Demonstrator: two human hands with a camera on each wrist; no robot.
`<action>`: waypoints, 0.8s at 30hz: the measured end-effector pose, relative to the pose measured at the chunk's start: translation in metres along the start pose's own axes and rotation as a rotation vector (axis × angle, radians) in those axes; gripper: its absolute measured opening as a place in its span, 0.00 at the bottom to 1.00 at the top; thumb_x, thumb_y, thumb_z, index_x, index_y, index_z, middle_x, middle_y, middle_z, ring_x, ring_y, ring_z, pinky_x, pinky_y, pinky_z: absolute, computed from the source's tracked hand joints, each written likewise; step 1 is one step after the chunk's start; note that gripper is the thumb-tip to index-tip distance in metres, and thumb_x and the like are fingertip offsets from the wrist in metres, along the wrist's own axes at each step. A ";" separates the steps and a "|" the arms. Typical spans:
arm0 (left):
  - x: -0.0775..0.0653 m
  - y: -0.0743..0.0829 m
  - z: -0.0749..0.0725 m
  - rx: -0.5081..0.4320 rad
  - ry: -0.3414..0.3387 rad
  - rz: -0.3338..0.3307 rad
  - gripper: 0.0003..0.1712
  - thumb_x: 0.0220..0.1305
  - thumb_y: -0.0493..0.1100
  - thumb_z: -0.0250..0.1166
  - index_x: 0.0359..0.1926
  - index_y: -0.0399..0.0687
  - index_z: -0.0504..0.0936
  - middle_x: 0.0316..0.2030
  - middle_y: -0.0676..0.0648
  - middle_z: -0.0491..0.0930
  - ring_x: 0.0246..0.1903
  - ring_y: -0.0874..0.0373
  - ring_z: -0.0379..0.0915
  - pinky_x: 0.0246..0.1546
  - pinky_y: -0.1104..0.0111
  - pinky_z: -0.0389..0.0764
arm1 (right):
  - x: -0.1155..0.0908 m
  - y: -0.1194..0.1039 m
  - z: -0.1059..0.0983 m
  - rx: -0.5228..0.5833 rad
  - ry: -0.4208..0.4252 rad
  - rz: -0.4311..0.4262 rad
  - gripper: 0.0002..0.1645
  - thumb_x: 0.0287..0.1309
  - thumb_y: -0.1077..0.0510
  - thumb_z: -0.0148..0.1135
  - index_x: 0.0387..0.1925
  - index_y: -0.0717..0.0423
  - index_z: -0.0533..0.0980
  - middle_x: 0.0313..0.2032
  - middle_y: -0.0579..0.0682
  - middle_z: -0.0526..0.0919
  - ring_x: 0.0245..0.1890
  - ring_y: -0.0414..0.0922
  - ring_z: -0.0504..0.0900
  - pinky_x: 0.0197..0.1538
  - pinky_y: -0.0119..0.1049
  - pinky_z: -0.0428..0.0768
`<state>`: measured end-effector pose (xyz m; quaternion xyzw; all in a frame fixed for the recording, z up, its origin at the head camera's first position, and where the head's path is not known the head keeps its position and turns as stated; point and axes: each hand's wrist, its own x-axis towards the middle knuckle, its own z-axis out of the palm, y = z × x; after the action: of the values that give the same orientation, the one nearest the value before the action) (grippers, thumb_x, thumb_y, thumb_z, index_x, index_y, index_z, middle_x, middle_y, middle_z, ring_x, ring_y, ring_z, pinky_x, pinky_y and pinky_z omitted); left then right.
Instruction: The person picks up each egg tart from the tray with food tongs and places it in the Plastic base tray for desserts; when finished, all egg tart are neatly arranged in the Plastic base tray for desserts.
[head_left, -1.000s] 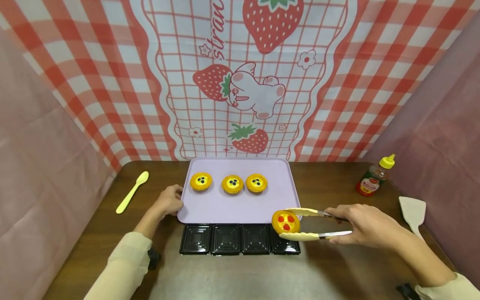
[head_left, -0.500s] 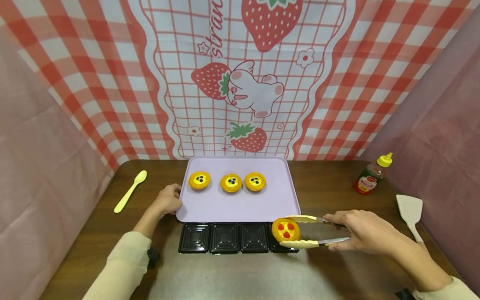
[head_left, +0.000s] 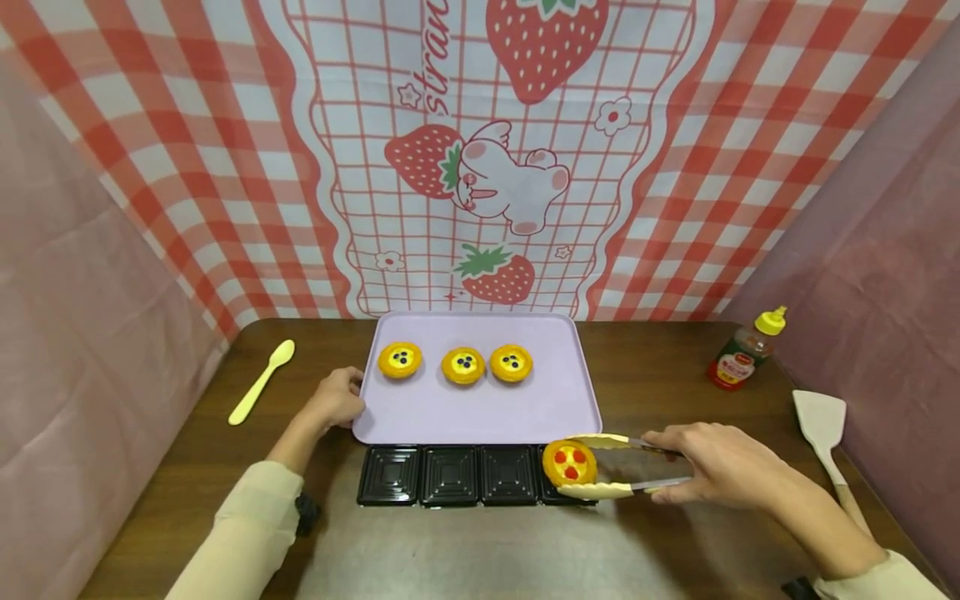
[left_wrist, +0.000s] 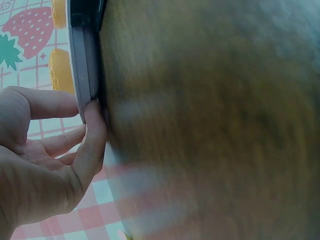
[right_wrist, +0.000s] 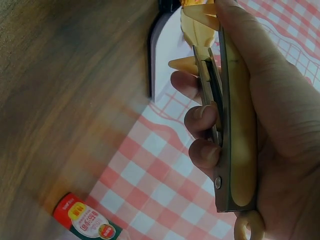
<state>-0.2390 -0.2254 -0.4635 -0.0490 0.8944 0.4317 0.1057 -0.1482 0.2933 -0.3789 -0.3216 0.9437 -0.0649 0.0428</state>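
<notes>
My left hand pinches the left edge of a lilac tray between thumb and fingers, as the left wrist view shows. On that tray sit three tarts topped with dark blue berries. My right hand grips a pair of tongs by the handles. Between the tongs' cream scalloped tips is a tart with red toppings. It overlaps the rightmost black square container, hiding most of it. The other black containers stand in a row along the tray's front edge, with nothing in them.
A pale yellow spoon lies at the left of the wooden table. At the right stand a squeeze bottle with a yellow cap and, nearer, a cream spatula. A checked cloth hangs behind the table.
The right hand has brought the tongs and the red-topped tart slightly down and toward the front, over the rightmost container. The left hand stays at the tray's edge.
</notes>
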 end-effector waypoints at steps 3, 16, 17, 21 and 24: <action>0.000 0.000 0.000 -0.008 0.000 0.000 0.34 0.43 0.24 0.53 0.59 0.24 0.69 0.37 0.33 0.75 0.31 0.46 0.75 0.20 0.61 0.84 | 0.001 0.000 0.000 -0.006 0.000 0.004 0.43 0.45 0.25 0.67 0.54 0.52 0.82 0.42 0.41 0.85 0.35 0.39 0.82 0.32 0.41 0.81; -0.002 -0.001 -0.001 -0.014 -0.001 0.014 0.34 0.45 0.25 0.54 0.58 0.20 0.67 0.34 0.33 0.76 0.28 0.48 0.75 0.20 0.60 0.84 | 0.003 -0.003 -0.001 -0.002 0.020 0.031 0.49 0.40 0.23 0.69 0.55 0.55 0.80 0.44 0.42 0.84 0.37 0.41 0.81 0.34 0.43 0.81; -0.002 0.000 -0.001 -0.013 -0.001 0.016 0.34 0.44 0.25 0.53 0.58 0.20 0.67 0.34 0.33 0.76 0.29 0.48 0.76 0.20 0.60 0.84 | 0.002 -0.003 -0.001 -0.002 0.023 0.032 0.50 0.40 0.24 0.70 0.55 0.55 0.80 0.44 0.43 0.84 0.37 0.40 0.81 0.34 0.43 0.81; -0.002 0.001 0.000 -0.006 0.005 0.010 0.35 0.43 0.25 0.53 0.59 0.21 0.68 0.35 0.33 0.76 0.29 0.48 0.76 0.19 0.60 0.84 | 0.000 -0.003 0.000 -0.005 0.046 0.027 0.51 0.37 0.24 0.71 0.54 0.57 0.79 0.44 0.43 0.84 0.37 0.40 0.81 0.33 0.42 0.81; -0.003 0.003 0.000 -0.006 0.006 0.010 0.35 0.43 0.25 0.53 0.59 0.21 0.68 0.35 0.33 0.77 0.29 0.48 0.76 0.19 0.60 0.84 | -0.001 -0.002 0.001 -0.006 0.064 0.022 0.53 0.36 0.23 0.71 0.54 0.58 0.79 0.44 0.43 0.84 0.38 0.42 0.82 0.33 0.43 0.81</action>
<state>-0.2369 -0.2233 -0.4608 -0.0463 0.8937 0.4348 0.1005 -0.1455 0.2922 -0.3790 -0.3089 0.9483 -0.0719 0.0125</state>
